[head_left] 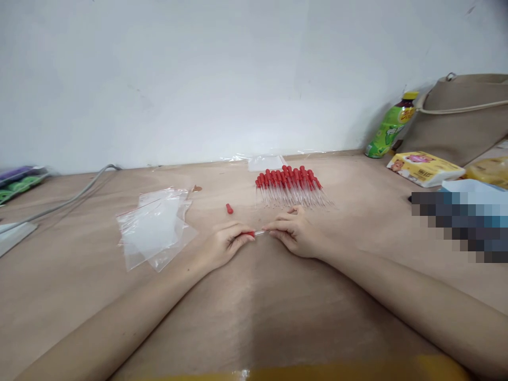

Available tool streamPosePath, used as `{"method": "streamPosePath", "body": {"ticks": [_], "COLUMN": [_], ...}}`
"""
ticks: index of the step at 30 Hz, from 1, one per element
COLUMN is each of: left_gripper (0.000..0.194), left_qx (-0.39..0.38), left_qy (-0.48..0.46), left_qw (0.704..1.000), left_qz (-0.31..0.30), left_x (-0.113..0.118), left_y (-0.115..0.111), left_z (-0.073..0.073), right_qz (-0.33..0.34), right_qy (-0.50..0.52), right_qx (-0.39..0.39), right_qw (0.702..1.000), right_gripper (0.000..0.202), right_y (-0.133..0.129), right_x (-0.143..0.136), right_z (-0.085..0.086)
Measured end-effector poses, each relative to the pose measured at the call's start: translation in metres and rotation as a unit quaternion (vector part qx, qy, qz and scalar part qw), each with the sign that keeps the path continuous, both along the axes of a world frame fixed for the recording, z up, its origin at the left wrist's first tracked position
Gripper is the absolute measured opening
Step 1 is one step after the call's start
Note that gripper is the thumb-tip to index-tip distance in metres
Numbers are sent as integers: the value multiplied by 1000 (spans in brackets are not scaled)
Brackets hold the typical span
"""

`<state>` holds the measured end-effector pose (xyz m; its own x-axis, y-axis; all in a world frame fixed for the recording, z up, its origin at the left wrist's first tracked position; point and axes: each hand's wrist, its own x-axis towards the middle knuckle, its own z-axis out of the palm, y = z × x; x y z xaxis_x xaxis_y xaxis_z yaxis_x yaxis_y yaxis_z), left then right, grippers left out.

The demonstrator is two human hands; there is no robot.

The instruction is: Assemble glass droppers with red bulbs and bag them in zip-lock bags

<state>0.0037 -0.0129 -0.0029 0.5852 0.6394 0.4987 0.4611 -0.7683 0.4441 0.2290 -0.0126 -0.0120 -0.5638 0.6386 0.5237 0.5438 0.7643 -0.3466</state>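
Between finger and thumb, my left hand [228, 243] pinches a red rubber bulb [250, 233]. A thin clear glass tube [259, 233] runs from the bulb to my right hand [296, 233], whose fingertips are closed on its other end. Whether the tube sits fully inside the bulb is hidden by my fingers. A loose red bulb [229, 208] lies on the table just beyond my left hand. Past my right hand is a pile of droppers [289, 185], red bulbs away from me and clear tips toward me.
Clear zip bags [154, 230] overlap on the left, near a grey cable [79, 196]. A white packet [265, 162] lies behind the droppers. On the right are a green bottle [391, 127], a yellow tissue pack [426, 168] and a beige bag [456, 116] by the wall.
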Motion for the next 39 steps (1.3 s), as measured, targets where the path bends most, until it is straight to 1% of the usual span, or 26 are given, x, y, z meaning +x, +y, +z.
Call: {"method": "streamPosePath", "body": {"ticks": [5,10,14,18,23,31,34,37,39], "left_gripper": [14,13,13,13,13,15,16,23,31], "left_qx": [10,29,31,35,37,34,34,57,76], "left_qy": [39,52,61,58,69,64,80,125,132], "left_qw": [999,998,998,998,997,997,996,990,988], "left_qz": [-6,6,-2,6,-6,-4,-3,-10,21], "left_x": [2,2,3,5,5,5,4,-3,-9], "left_y": [-5,0,2,2,2,2,5,13,20], "left_z": [3,2,1,1,1,-1,3,12,15], "right_qz": [-21,-43,-52,-56,-45,-29,-34,-46,-67], "right_qy": [-43,-93,-88,-82,-88,-79,-96,-126,-131], "right_qx": [74,122,107,90,94,52,56,90,94], "right_qw": [996,987,989,991,991,995,993,987,985], "right_gripper": [24,26,22,24,24,24,25,25,25], "right_y": [0,-3,-6,-7,-6,-3,-3,-6,-8], "right_x": [0,-2,-6,-12,-17,-19,-20,-20,-19], "right_z": [1,3,3,2,-1,0,4,15,24]}}
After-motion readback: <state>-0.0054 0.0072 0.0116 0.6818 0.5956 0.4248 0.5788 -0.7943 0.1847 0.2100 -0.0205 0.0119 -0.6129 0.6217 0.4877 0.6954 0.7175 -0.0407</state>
